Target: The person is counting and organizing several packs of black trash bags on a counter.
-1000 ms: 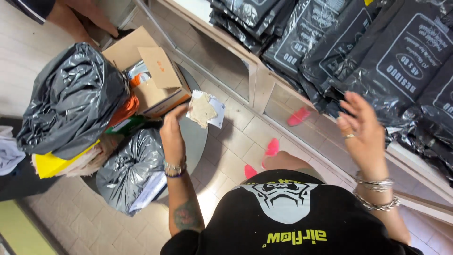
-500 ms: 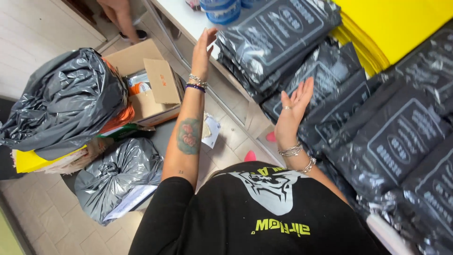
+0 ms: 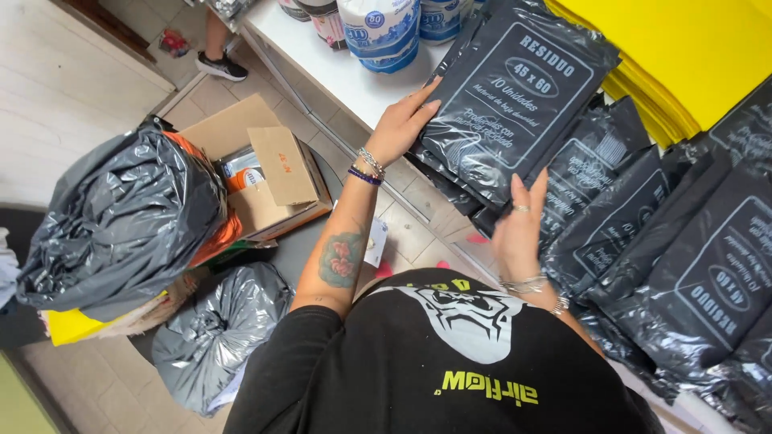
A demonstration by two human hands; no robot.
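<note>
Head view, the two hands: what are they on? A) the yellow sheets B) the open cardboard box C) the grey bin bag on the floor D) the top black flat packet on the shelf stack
D: the left hand lies flat on the left edge of the black packet and the right hand presses at its lower edge, neither closed around it; the cardboard box sits on the floor, untouched.

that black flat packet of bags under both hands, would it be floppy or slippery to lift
Probably floppy: the black packet is thin, wrinkled film overhanging the white shelf. Likely slippery, since its surface is glossy. The left hand and right hand touch opposite edges, which suits something that sags.
</note>
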